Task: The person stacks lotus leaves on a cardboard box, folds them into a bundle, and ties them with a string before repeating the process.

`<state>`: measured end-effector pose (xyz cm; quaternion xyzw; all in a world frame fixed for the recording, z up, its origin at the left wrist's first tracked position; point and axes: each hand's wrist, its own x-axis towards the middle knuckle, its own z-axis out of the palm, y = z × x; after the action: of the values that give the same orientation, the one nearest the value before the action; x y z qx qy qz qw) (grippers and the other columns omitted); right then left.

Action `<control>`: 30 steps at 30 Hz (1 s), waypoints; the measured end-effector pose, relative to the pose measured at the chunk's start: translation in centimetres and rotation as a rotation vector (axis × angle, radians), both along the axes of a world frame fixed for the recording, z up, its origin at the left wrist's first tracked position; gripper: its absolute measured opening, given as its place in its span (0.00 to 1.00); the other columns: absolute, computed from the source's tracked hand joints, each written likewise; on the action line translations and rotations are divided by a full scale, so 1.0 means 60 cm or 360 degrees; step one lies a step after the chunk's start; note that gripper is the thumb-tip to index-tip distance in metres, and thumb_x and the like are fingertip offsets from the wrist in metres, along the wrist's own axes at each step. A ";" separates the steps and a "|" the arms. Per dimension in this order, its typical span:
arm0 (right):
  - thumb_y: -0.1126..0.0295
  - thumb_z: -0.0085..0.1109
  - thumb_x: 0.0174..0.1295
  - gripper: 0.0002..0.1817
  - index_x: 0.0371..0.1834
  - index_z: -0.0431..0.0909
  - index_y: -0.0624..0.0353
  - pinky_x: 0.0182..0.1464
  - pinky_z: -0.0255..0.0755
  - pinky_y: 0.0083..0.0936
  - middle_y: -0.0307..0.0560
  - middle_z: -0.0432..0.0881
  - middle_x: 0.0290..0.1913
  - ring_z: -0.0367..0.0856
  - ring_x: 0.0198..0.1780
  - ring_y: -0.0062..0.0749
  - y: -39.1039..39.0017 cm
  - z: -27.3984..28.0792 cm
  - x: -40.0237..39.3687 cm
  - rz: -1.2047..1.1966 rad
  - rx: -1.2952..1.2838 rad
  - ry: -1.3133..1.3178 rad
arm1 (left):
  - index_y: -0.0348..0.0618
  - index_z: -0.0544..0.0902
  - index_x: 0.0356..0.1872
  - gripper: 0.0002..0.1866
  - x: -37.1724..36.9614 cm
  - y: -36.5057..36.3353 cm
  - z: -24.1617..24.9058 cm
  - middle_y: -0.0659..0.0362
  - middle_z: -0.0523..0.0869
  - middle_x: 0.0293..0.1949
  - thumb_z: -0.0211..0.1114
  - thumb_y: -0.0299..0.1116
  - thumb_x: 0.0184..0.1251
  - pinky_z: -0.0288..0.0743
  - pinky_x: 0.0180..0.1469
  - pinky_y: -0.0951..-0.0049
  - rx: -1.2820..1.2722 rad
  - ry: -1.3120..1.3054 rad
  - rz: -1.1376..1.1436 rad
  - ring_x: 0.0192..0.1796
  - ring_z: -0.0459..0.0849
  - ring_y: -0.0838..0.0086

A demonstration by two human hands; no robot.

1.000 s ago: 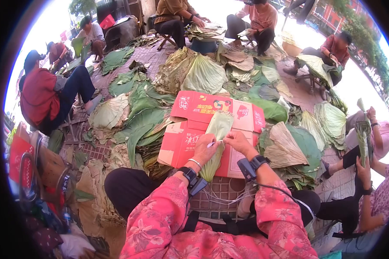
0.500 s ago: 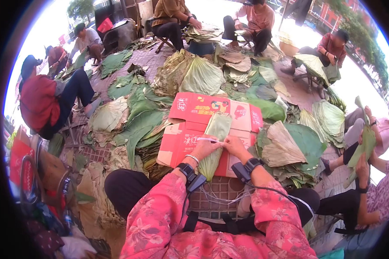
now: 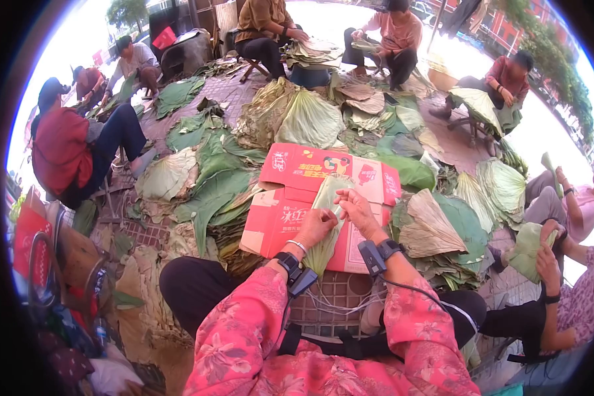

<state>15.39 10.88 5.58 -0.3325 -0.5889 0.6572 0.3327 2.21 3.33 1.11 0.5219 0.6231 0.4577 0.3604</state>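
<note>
A long folded bundle of pale green leaves (image 3: 322,253) lies lengthwise on flattened red cardboard (image 3: 290,173). Over the bundle's left side, my left hand (image 3: 315,226) is closed, its fingertips pinched on something too small to make out. Just to the right and slightly higher, my right hand (image 3: 358,210) has curled fingers drawn together above the bundle; what they hold is also too small to tell. The two hands are close but apart. Thin white strings (image 3: 340,305) lie near the cardboard's lower edge, between my legs.
Piles of large dried and green leaves (image 3: 211,175) flank the cardboard, with more leaves (image 3: 308,119) beyond it. Several people sit around, including a person in red (image 3: 63,152) at left and a person holding a leaf (image 3: 577,290) at right. Bags (image 3: 33,244) stand at lower left.
My right hand has lifted up and away from my left hand, which has shifted slightly. The white strand seen at my left fingers no longer shows clearly. The nearby person's leaf at right has lowered.
</note>
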 end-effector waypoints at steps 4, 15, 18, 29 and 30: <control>0.71 0.60 0.48 0.10 0.36 0.80 0.56 0.37 0.71 0.26 0.42 0.79 0.36 0.78 0.34 0.32 0.003 -0.043 0.010 0.0110 0.1213 -0.0726 | 0.38 0.81 0.29 0.06 -0.010 0.009 -0.015 0.60 0.82 0.21 0.64 0.30 0.54 0.71 0.28 0.78 0.0024 -0.0156 -0.0040 0.24 0.78 0.81; 0.69 0.59 0.47 0.05 0.28 0.80 0.55 0.36 0.71 0.31 0.46 0.79 0.29 0.78 0.34 0.42 -0.011 -0.040 0.025 0.0089 0.1466 -0.1005 | 0.35 0.82 0.36 0.08 -0.022 0.008 -0.021 0.60 0.84 0.22 0.62 0.27 0.56 0.74 0.32 0.79 0.0105 -0.0265 -0.0117 0.25 0.80 0.81; 0.71 0.59 0.48 0.06 0.30 0.80 0.57 0.36 0.72 0.27 0.46 0.80 0.27 0.79 0.31 0.36 -0.015 -0.033 0.030 0.0200 0.1138 -0.1017 | 0.35 0.83 0.33 0.07 -0.021 0.011 -0.018 0.60 0.84 0.23 0.63 0.26 0.54 0.75 0.32 0.80 -0.0052 -0.0465 -0.0101 0.26 0.80 0.81; 0.71 0.61 0.51 0.09 0.34 0.81 0.61 0.34 0.70 0.18 0.37 0.81 0.26 0.75 0.30 0.16 -0.041 -0.045 0.027 0.0038 0.0664 -0.0610 | 0.38 0.82 0.28 0.04 -0.027 0.010 -0.013 0.64 0.81 0.25 0.67 0.24 0.49 0.73 0.32 0.80 -0.0088 -0.0493 -0.0148 0.27 0.77 0.83; 0.71 0.61 0.51 0.09 0.34 0.81 0.62 0.34 0.69 0.18 0.36 0.80 0.26 0.75 0.30 0.15 -0.037 -0.051 0.025 0.0012 0.0715 -0.0625 | 0.38 0.82 0.28 0.05 -0.027 0.009 -0.015 0.64 0.81 0.25 0.67 0.24 0.49 0.73 0.32 0.80 -0.0056 -0.0494 -0.0143 0.28 0.77 0.83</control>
<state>16.89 8.66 2.50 -0.3691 -0.7740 0.4348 0.2751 0.62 3.89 0.23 0.4657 0.5440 0.5052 0.4816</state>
